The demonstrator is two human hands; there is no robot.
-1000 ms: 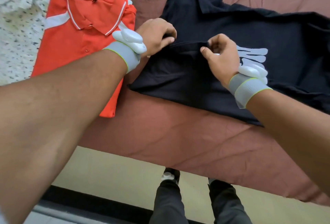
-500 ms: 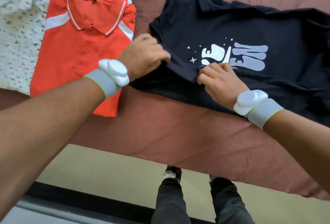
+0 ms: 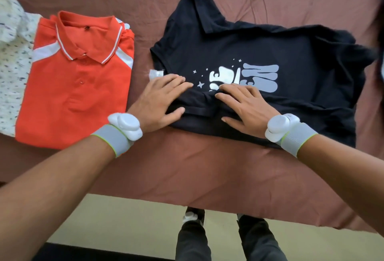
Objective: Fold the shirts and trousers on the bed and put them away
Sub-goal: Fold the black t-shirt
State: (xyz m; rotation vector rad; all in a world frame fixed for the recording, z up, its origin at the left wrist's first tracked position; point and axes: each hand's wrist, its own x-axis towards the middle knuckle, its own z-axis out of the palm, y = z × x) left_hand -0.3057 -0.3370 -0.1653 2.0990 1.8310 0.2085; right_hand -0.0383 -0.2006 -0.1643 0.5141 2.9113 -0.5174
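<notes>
While the black shirt is pressed flat on the bed by both flat, open hands, left hand and right hand, a sleeve probably needs folding next.

A dark navy polo shirt carries a white and pale grey-blue print with small white stars. Beside it lies an orange-red polo shirt with white shoulder panels and white piping along the collar. At the far left is a white shirt flecked with small dark marks. The bed sheet is plain reddish brown. Grey wristbands edged in lime green hold white devices.
</notes>
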